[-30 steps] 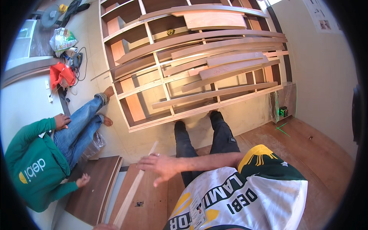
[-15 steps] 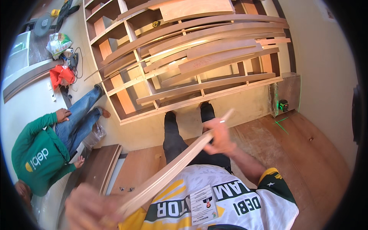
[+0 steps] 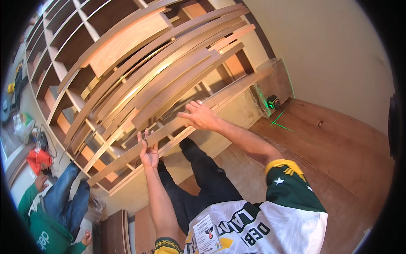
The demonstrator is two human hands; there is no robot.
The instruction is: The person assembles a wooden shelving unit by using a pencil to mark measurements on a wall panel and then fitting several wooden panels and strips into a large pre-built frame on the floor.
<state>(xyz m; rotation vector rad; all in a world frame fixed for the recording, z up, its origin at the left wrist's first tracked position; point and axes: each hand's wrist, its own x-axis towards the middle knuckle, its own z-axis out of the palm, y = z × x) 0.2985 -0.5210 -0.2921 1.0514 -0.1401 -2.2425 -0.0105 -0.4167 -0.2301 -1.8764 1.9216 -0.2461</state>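
Observation:
A long brown wooden strip (image 3: 169, 131) lies slantwise across the near side of a large wooden shelf frame (image 3: 184, 134). My left hand (image 3: 149, 155) is closed round the strip left of its middle, palm up with the fingers at its edge. Farther right, my right hand (image 3: 198, 115) grips the same strip from above, thumb and fingers at its upper edge. Beyond my hands, several more wooden strips and boards (image 3: 169, 76) rest loosely across the frame.
A laser level (image 3: 273, 102) casts green lines on the wooden floor panel (image 3: 325, 135) at right, beside the wall (image 3: 325, 51). At lower left a co-worker in green (image 3: 46, 226) sits near my side. A red bag (image 3: 39, 161) and cables lie at far left.
Both hands have moved forward from near my body to the shelf frame, where they hold a strip across its near side. My view has turned, so the frame appears tilted and farther left.

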